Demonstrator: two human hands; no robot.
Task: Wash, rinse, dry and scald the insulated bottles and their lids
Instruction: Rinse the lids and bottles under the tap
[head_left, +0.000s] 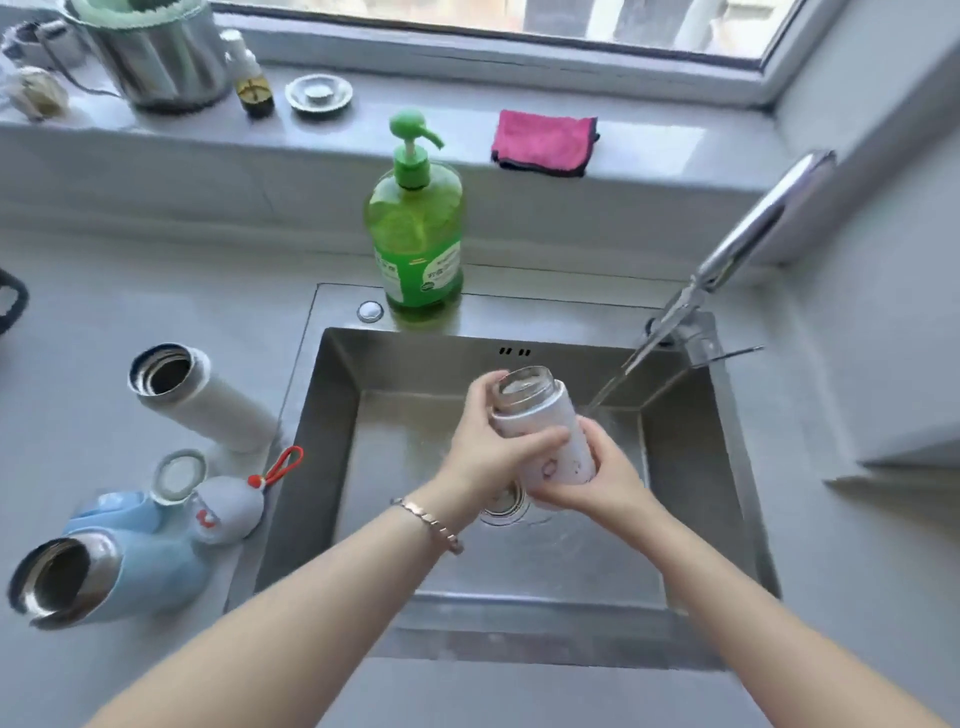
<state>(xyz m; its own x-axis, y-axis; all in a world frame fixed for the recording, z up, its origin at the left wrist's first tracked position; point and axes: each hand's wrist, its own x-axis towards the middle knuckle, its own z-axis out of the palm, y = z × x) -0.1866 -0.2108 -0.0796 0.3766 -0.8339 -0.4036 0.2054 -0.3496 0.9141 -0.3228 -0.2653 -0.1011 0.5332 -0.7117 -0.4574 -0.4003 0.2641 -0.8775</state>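
Over the steel sink (332, 467) I hold a small white insulated bottle (540, 415) with a printed pattern, its open mouth tilted up and to the left. My left hand (488, 452) grips its upper body and neck. My right hand (597, 483) holds its lower end. Water runs from the tap (753, 228) just right of the bottle. On the counter to the left stand a tall white bottle (202, 395) and a light blue bottle (109, 571), both open, with a round white lid (179, 475) and a grey lid with a red loop (228, 509).
A green pump bottle of dish soap (415, 228) stands on the sink's back rim. A pink cloth (543, 143) lies on the window sill, with a steel pot (156, 57), a small dropper bottle (249, 78) and a metal strainer (318, 93) further left.
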